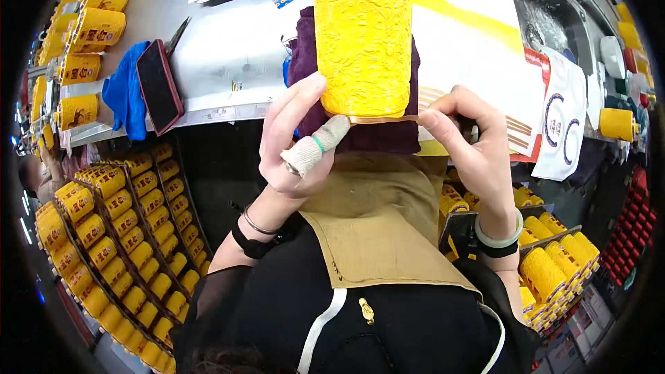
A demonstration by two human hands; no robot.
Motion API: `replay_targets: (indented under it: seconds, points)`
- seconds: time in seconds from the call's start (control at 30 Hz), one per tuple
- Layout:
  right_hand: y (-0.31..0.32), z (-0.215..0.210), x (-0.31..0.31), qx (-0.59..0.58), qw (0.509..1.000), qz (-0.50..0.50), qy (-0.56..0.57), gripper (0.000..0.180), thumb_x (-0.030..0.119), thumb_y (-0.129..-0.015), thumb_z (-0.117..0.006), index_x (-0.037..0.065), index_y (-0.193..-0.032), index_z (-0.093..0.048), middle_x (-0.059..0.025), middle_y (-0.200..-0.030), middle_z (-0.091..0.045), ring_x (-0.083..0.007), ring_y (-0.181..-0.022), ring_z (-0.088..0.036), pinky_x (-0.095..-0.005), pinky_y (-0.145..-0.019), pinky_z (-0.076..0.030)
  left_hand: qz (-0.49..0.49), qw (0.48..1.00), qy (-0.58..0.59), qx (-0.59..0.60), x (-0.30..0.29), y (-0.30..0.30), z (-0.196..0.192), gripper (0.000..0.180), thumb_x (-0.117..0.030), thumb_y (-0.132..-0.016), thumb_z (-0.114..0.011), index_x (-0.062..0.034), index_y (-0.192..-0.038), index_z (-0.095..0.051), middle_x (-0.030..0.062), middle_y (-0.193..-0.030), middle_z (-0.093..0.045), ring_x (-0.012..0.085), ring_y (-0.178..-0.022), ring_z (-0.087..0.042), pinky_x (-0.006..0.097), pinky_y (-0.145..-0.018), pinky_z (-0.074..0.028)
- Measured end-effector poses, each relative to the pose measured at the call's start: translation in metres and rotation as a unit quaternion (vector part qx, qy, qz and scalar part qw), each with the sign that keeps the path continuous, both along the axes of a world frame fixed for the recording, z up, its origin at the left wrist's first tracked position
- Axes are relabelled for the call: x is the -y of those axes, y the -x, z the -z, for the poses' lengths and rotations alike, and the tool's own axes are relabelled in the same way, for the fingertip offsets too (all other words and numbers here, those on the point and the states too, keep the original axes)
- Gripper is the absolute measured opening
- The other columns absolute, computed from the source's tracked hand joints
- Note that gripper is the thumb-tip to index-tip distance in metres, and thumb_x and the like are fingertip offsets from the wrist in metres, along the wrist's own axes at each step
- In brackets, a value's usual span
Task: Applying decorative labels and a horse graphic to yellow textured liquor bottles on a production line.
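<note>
Across the purple cloth point(377, 142) before you lies a yellow canister point(364, 38), its side covered in raised scrollwork. Your right hand point(478, 135) pinches a copper strip point(381, 120) at the near edge; your left hand point(294, 138), fingers parted, meets that corner with its wrapped digit. Other canisters point(100, 25) at left carry dark red lettering; a white sheet point(560, 114) at right bears dark print.

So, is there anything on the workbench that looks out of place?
Perhaps the phone: it lies slanted beside a blue cloth, its lower end right at the front edge of the workbench, where it could be knocked off. No spill or damage stands out.
</note>
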State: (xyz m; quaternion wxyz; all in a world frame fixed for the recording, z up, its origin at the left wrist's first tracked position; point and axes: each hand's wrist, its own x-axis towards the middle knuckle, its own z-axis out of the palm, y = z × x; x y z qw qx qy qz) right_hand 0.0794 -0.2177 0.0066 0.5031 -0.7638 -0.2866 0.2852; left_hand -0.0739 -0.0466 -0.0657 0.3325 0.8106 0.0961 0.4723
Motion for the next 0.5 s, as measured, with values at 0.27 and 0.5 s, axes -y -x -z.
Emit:
replay_targets:
  seconds: [0.27,0.5]
  points:
    - [-0.005,0.008,0.002,0.007,1.000,0.007,0.000,0.019,0.017,-0.091,-0.079,0.000,-0.086,-0.072,0.0034,-0.070,-0.056,-0.0053,-0.065,-0.044,-0.0243,-0.059,-0.034,-0.012,0.988,-0.149,-0.029,0.001,-0.008,-0.018,0.024,-0.010,-0.073,-0.085,-0.0083,-0.097,-0.081,0.0181,-0.130,-0.067,0.0371,-0.122,-0.061,0.041,-0.098,-0.058]
    - [-0.002,0.005,-0.001,0.008,1.000,-0.001,0.011,0.019,0.017,-0.091,-0.078,0.000,-0.086,-0.072,0.0023,-0.070,-0.056,-0.0058,-0.064,-0.044,-0.0248,-0.059,-0.035,0.012,0.999,0.036,-0.028,-0.001,-0.005,-0.009,0.019,0.002,-0.074,-0.085,-0.0025,-0.091,-0.078,0.0180,-0.120,-0.071,0.0396,-0.114,-0.068,0.044,-0.097,-0.059]
